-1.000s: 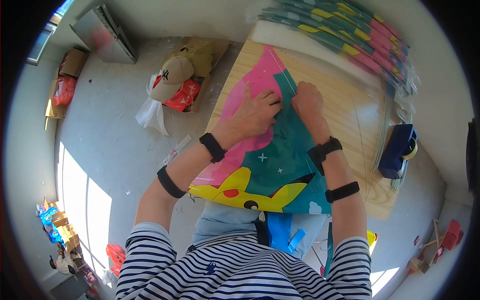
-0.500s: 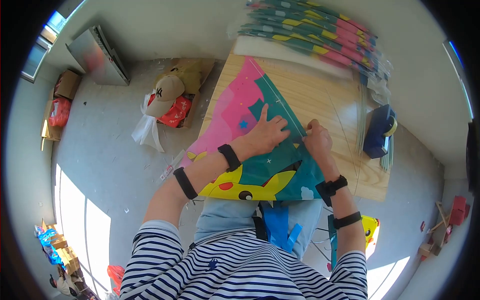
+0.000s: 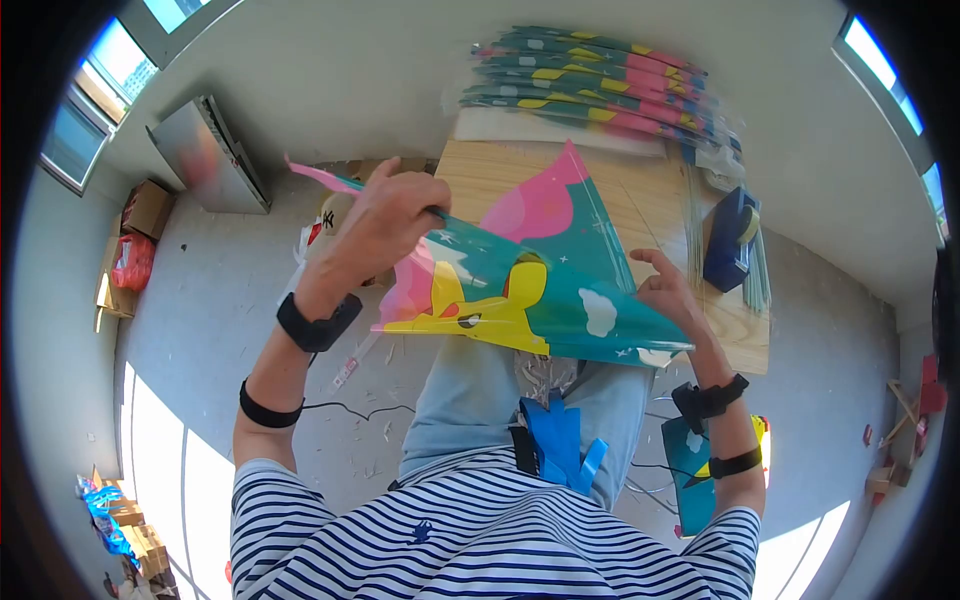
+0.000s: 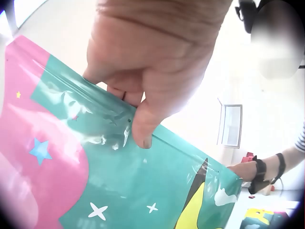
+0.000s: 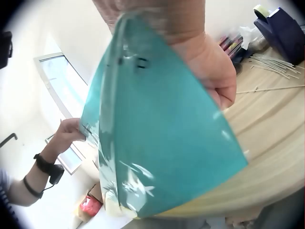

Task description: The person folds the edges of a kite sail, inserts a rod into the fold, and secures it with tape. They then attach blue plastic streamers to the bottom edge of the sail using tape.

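A plastic kite (image 3: pixel 470 255), pink and teal with a yellow cartoon figure, spans from the wooden table to over the person's lap. Its left part is lifted, and its pink and teal right part lies on the tabletop. My left hand (image 3: pixel 395 215) pinches the raised edge between thumb and fingers; the left wrist view shows the thumb (image 4: pixel 144 126) pressed on the printed face. Beside the kite's right edge is my right hand (image 3: pixel 670 292), index finger extended and the others loosely curled. In the right wrist view a teal corner partly hides this hand.
Several packed kites (image 3: pixel 590 85) are stacked at the table's far end. A blue tape dispenser (image 3: pixel 728 245) and a bundle of thin rods (image 3: pixel 757 285) lie on the right side of the wooden table (image 3: pixel 655 185). Another printed piece (image 3: pixel 690 500) lies below the right arm.
My left hand has gone from lying on the kite to lifting its edge up and left, opening the fold. My right hand has left the edge and shifted right.
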The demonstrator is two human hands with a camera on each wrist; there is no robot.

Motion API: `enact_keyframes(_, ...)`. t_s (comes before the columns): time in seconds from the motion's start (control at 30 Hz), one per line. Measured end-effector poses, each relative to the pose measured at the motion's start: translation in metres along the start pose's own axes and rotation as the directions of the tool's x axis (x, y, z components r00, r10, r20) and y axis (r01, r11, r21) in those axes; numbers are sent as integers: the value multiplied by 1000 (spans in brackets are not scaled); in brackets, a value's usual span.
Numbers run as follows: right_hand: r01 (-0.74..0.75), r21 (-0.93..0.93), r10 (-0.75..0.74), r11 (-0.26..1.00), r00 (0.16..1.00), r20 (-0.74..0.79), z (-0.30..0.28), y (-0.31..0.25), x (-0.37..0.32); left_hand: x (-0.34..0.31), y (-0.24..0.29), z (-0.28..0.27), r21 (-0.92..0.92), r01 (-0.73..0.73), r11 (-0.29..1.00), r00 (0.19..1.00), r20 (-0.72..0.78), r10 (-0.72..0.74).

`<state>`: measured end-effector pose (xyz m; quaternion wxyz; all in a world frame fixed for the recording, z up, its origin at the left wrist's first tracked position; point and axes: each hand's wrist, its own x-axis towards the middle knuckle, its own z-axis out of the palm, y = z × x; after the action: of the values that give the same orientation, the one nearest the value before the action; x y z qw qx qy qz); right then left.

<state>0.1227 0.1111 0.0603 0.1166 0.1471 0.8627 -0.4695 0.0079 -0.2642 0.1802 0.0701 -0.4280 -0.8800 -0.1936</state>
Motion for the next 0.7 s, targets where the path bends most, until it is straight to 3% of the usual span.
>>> enact_keyframes(0.07,310,403,-328,861,944,-24,-11,0,-25,-13,3,-38,-33,95,995,992,-84,-97)
enact_keyframes(0.1,313,404,-329,860,944,-30,-14,7,-36,-20,2,-52,-72,158,985,979,-119,-165)
enact_keyframes(0.17,419,329,-280,846,876,-393,-20,19,-55,-31,-4,-76,-134,176,975,966,-165,-197)
enact_keyframes(0.2,425,327,-284,844,871,-400,-28,9,-64,-35,-9,-87,-197,197,960,949,-209,-237)
enact_keyframes(0.27,268,421,-270,867,961,-54,-59,-30,-91,-43,-19,-109,-211,195,958,935,-253,-246)
enact_keyframes(0.3,273,421,-275,865,960,-56,-68,-43,-102,-47,-26,-118,-230,201,952,921,-287,-263)
enact_keyframes(0.37,337,252,-326,907,942,-85,-81,-64,-118,-52,-46,-131,-272,201,941,917,-286,-278)
enact_keyframes(0.43,372,253,-343,893,927,-150,-87,-78,-127,-52,-59,-139,-315,197,928,913,-287,-291)
enact_keyframes(0.5,550,-10,-545,835,825,-150,-95,-91,-128,-49,-69,-140,-416,250,874,882,-275,-383)
enact_keyframes(0.57,566,-62,-566,822,803,-188,-99,-100,-122,-47,-75,-139,-431,253,866,876,-278,-394)
enact_keyframes(0.63,644,-284,-701,710,684,-203,-103,-114,-110,-41,-84,-135,-448,254,857,872,-278,-403)
enact_keyframes(0.67,572,-157,-592,805,763,-260,-102,-118,-98,-35,-93,-132,-440,265,858,874,-266,-406)
enact_keyframes(0.7,567,-155,-587,809,766,-261,-102,-114,-79,-30,-103,-126,-432,279,858,876,-251,-411)
